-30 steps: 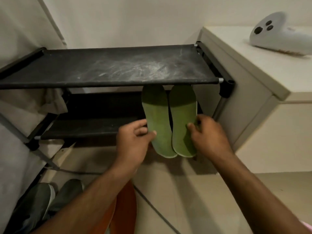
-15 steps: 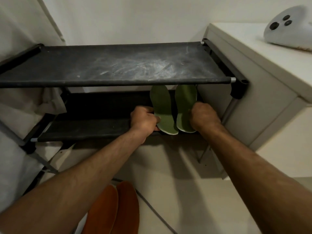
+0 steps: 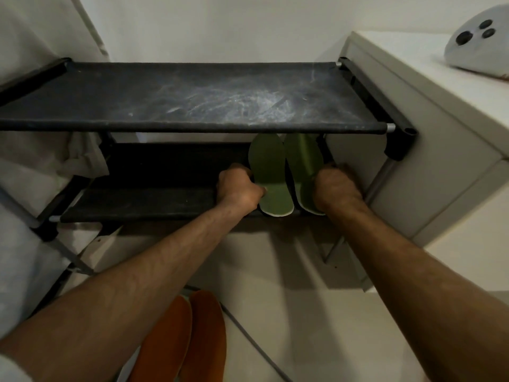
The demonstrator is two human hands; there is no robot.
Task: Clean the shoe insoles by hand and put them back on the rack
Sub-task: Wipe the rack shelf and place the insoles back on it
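A pale-walled corner holds a black fabric rack, its top shelf dusty, beside a white cabinet. On the lower shelf two green insoles lie side by side at the right end, heels at the front edge, toes under the top shelf. The left hand pinches the left insole's edge, thumb on top; the right hand rests curled against the right one, though whether its grip is closed I cannot tell. To finish well, slide both fully in, flat and parallel, heels clear of the edge, then let go. Two orange insoles wait on the floor.
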